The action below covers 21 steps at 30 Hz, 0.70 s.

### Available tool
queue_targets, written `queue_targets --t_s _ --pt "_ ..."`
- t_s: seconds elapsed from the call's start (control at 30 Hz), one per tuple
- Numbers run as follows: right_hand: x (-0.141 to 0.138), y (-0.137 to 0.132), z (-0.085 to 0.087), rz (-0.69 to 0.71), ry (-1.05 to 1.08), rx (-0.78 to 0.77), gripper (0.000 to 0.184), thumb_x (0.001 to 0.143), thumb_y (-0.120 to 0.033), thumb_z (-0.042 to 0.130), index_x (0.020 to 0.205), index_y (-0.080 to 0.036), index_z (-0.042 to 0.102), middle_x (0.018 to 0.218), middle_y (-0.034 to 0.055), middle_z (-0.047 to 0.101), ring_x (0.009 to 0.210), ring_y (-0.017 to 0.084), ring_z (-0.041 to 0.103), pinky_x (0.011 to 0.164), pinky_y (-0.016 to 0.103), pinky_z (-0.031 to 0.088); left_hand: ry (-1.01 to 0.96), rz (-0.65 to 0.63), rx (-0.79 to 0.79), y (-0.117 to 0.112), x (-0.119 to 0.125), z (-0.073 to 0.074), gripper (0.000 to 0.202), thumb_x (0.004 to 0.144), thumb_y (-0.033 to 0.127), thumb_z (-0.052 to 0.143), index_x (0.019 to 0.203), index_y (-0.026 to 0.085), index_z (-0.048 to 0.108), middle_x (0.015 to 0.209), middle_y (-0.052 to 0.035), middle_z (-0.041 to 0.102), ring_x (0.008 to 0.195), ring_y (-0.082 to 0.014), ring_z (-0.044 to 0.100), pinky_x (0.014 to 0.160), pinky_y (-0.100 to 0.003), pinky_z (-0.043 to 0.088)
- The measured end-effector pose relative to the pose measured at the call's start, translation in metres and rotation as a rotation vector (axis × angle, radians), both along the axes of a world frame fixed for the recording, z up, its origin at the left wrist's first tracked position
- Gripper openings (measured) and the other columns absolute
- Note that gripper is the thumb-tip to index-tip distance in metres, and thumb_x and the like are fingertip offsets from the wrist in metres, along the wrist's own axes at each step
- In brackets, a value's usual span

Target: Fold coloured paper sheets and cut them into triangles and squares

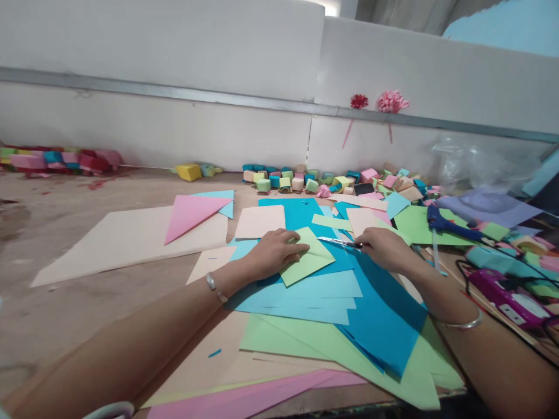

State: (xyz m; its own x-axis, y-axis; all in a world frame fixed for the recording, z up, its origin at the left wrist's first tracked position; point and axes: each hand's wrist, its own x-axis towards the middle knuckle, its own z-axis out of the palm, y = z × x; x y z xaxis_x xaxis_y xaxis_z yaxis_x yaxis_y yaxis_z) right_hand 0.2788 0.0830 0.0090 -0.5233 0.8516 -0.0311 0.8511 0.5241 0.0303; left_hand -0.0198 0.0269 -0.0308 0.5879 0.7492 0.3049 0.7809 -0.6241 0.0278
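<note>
My left hand (279, 254) lies over a light green sheet of paper (308, 265), fingers spread and pressing on its left side. A faint crease runs across this sheet. To the right of it, my right hand (384, 247) is closed around the dark end of a slim cutting tool with a silver blade (334, 240); its handle is mostly hidden by the fingers. The blade points left, close to the green sheet's upper right edge. Beneath lie dark blue sheets (384, 314) and light blue sheets (301, 294). A narrow green strip (329, 222) rests just beyond the blade.
Folded paper cubes (283, 181) line the wall. A blue glue gun (454, 227) and a magenta power strip (509, 297) with cables lie at right. A pink triangle (194, 212) rests on a large cream sheet (117, 238) at left. Green sheets (283, 337) overlap near the front edge.
</note>
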Motion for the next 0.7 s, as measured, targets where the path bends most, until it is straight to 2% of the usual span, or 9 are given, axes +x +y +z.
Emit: queue_targets --t_s 0.47,0.7 --pt "-0.0007 0.0034 -0.0064 -0.002 -0.048 -0.016 0.028 0.085 -0.017 0.052 0.103 -0.024 0.073 0.101 0.0085 0.069 0.09 0.023 0.059 0.064 0.028 0.033 0.021 0.017 -0.029 -0.0019 0.0009 0.0033 0.031 0.096 0.028 0.05 0.124 0.033 0.061 0.126 -0.0075 0.059 0.111 -0.0256 0.055 0.09 -0.039 0.044" --pt "-0.0009 0.0008 -0.0041 -0.007 -0.058 -0.036 0.029 0.086 -0.019 0.051 0.106 -0.023 0.072 0.104 0.009 0.069 0.093 0.024 0.06 0.065 0.028 0.035 0.013 0.001 -0.024 -0.0015 0.0003 0.0023 0.03 0.096 0.029 0.049 0.124 0.032 0.061 0.125 -0.0078 0.058 0.111 -0.0254 0.054 0.091 -0.04 0.044"
